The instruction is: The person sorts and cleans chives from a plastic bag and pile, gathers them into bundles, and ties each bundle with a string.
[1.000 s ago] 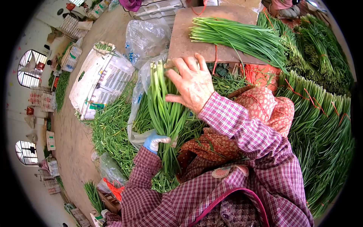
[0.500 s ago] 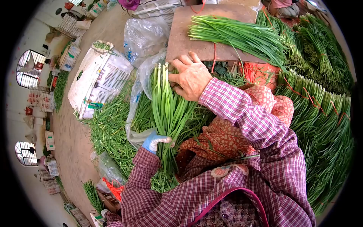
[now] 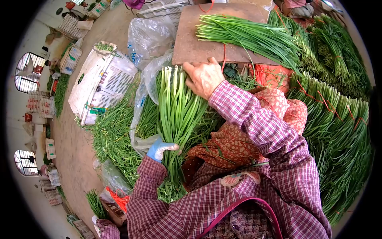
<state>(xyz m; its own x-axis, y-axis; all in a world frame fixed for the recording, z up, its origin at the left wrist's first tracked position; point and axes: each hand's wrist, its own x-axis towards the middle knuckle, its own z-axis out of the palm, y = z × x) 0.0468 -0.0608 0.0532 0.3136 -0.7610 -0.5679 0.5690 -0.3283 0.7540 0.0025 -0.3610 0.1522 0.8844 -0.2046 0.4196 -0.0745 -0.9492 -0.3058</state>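
Observation:
My left hand (image 3: 162,149), in a blue and white glove, is closed around the lower leafy part of a bunch of garlic chives (image 3: 177,107). The bunch's pale cut ends point away from me. At the right side of those ends is my bare right hand (image 3: 206,78), its fingers bent but apart, close to the stalks and the edge of a brown board (image 3: 191,51). Whether its fingertips press on the stalks is hard to make out. Another bunch of chives (image 3: 250,36) lies across the board.
Loose greens (image 3: 115,139) and a clear plastic bag (image 3: 149,42) lie to the left, beside a white crate (image 3: 105,85). Tied chive bundles (image 3: 330,131) are stacked at the right. A red patterned cloth (image 3: 234,139) covers my lap. Another person (image 3: 296,8) is at the top right.
My right hand has shifted slightly right, off the top of the pale ends, and its fingers are less spread. The bunch's ends now show wider. My left hand keeps its grip.

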